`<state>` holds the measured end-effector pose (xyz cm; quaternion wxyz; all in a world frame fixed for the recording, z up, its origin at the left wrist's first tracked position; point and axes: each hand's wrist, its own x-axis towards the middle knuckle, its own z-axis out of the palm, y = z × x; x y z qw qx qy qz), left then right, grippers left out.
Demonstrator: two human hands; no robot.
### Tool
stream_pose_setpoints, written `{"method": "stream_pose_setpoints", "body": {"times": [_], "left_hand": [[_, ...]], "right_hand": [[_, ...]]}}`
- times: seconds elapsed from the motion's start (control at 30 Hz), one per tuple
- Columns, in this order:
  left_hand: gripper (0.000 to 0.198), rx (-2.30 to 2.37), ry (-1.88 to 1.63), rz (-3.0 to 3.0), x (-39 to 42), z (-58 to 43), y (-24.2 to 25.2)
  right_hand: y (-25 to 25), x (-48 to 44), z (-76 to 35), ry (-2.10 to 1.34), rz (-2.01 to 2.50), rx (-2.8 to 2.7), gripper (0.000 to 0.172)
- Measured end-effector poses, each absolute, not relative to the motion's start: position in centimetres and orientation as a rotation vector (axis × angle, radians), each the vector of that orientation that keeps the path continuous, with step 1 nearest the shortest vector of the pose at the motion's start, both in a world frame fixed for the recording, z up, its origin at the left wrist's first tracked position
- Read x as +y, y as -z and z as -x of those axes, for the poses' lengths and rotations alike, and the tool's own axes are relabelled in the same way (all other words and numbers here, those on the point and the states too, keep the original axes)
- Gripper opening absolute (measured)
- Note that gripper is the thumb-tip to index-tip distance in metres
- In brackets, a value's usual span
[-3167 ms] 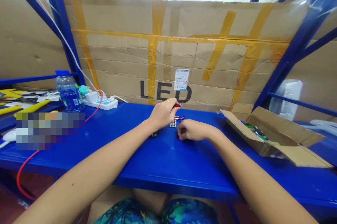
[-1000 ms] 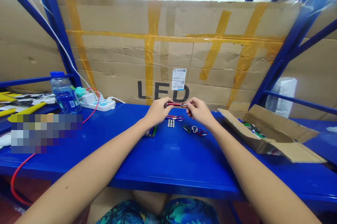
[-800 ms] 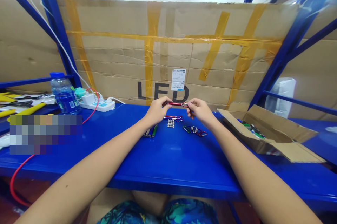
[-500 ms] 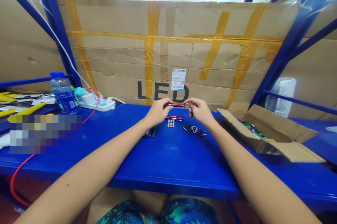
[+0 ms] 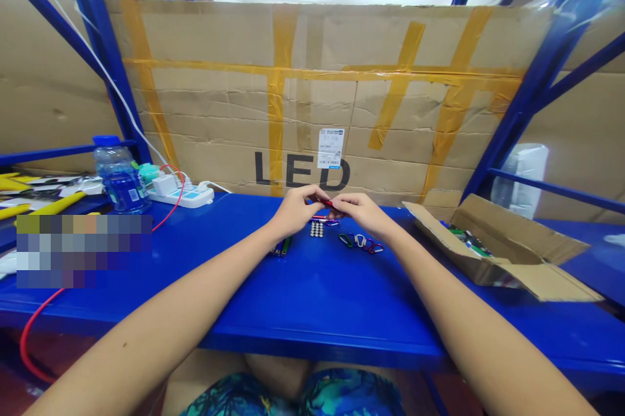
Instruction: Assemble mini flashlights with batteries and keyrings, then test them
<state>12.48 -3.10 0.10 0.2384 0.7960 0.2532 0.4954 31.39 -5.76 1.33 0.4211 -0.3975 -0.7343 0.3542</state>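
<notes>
My left hand (image 5: 293,209) and my right hand (image 5: 362,213) meet over the middle of the table, both closed on a slim red metal tube (image 5: 328,202). Fingers cover most of it. Just below lie finished-looking tubes with carabiner clips (image 5: 332,222), one red and one blue-purple. Small silver button cells (image 5: 316,229) sit in a neat grid nearer me. To their right is a row of loose carabiners (image 5: 361,242) in green, silver, blue and red. Green and dark tubes (image 5: 284,247) lie partly hidden behind my left wrist.
On the right stands an open cardboard box (image 5: 488,266) with small coloured tubes inside. At left are a bottle (image 5: 120,175), a white power strip (image 5: 188,194), a red cable (image 5: 170,214) and yellow-handled tools (image 5: 58,204). A cardboard wall (image 5: 219,116) closes off the back.
My right hand has moved left and slightly down, closer to my left hand. The red tube, stretched level between them before, is now tilted and mostly covered by fingers.
</notes>
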Motion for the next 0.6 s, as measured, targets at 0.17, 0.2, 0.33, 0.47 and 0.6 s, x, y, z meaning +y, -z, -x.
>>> {"method": "stream_pose_setpoints", "body": {"times": [0.17, 0.2, 0.33, 0.47, 0.6], "left_hand": [[0.018, 0.624, -1.33, -2.071, -3.4, -13.0, -0.2], [0.021, 0.593, -1.328, -1.983, -3.4, -13.0, -0.4], [0.026, 0.429, -1.288, -1.474, -3.0, -12.8, -0.9], [0.044, 0.403, -1.252, -1.215, -2.5, -12.1, -1.2], [0.049, 0.455, -1.265, -1.158, -2.3, -11.7, -1.1]], "right_hand": [[-0.7, -5.5, -31.1, -1.126, 0.953, -1.627, 0.018], [-0.6, -5.5, -31.1, -1.115, 0.952, -1.614, 0.015], [-0.6, -5.4, -31.1, -1.001, 1.013, -1.619, 0.01], [-0.7, -5.5, -30.9, -0.951, 1.063, -1.623, 0.01], [-0.7, -5.4, -30.9, -0.925, 1.058, -1.628, 0.011]]}}
